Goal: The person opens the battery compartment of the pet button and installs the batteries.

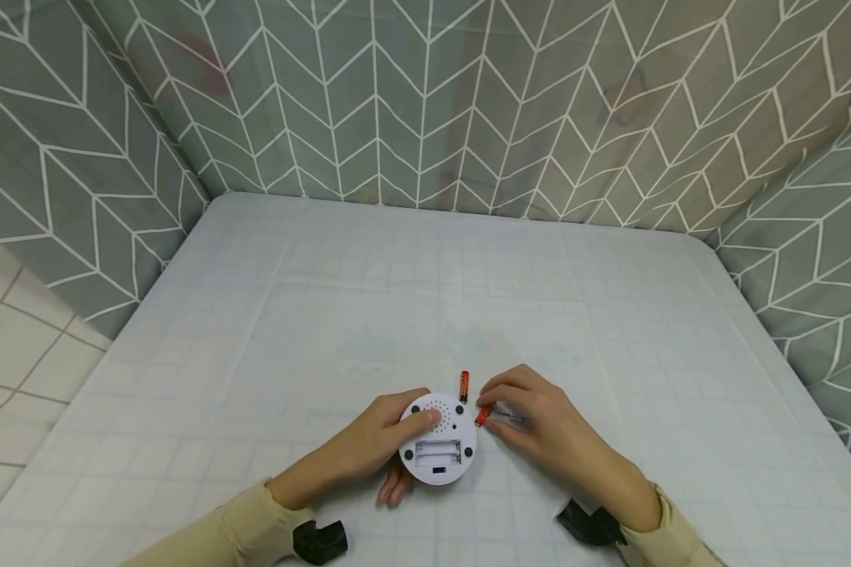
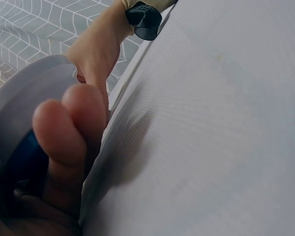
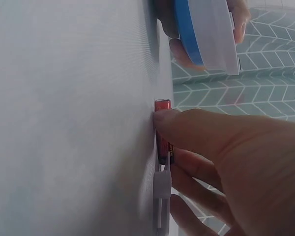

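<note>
My left hand (image 1: 386, 421) holds a round white device (image 1: 461, 431), thumb across its perforated speaker area, fingers beneath. Its underside faces up, showing an uncovered battery bay (image 1: 438, 453) with metal contacts and small dark feet. The right wrist view shows a blue band (image 3: 187, 32) around the device. Just right of it, my right hand (image 1: 539, 409) pinches a red battery (image 3: 163, 142) between thumb and fingers, close over the table. A small pale plastic piece (image 3: 162, 186) lies beside that battery, partly under the hand. Another red battery (image 1: 464, 386) rests just beyond the device.
A pale checked cloth covers the table (image 1: 326, 315). Grey chevron-patterned curtains (image 1: 425, 102) hang along its back and sides. Black wrist cameras (image 1: 319, 542) sit at both sleeve cuffs. Tiled floor (image 1: 21, 354) shows at the far left.
</note>
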`<state>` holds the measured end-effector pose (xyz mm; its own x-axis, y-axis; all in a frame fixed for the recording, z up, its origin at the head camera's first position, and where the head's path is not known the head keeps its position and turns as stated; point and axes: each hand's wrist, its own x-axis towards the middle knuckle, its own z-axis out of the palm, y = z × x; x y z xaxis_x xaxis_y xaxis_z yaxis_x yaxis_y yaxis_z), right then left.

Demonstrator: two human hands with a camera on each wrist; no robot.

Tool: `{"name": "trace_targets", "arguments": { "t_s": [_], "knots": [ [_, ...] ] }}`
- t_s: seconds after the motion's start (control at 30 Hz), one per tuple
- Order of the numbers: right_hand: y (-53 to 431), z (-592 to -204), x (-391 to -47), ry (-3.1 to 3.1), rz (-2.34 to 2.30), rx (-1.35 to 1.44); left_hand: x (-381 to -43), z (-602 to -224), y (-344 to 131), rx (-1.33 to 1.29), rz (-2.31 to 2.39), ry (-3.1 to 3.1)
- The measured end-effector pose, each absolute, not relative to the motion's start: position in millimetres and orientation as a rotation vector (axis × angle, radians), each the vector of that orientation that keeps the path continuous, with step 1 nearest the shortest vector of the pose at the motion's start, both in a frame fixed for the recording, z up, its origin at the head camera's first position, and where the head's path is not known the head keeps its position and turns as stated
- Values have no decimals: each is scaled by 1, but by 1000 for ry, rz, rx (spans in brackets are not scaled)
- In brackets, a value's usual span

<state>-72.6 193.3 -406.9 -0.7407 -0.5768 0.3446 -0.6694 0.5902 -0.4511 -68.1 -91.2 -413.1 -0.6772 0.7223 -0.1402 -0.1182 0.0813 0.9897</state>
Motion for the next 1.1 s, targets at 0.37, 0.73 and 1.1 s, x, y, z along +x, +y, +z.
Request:
{"name": "trace_targets", "arguments": {
  "t_s": [0.37,0.73,1.1],
  "knots": [
    [191,-407,-72,-2613,968,1125,-68,-412,-91,612,1676,1729],
    [190,-405,-70,-2617,1007,1104,-67,-411,-90,611,1691,1711],
    [186,-400,-71,-2379,1064,1090,-67,-411,-91,616,1690,1699]
  ]
}}
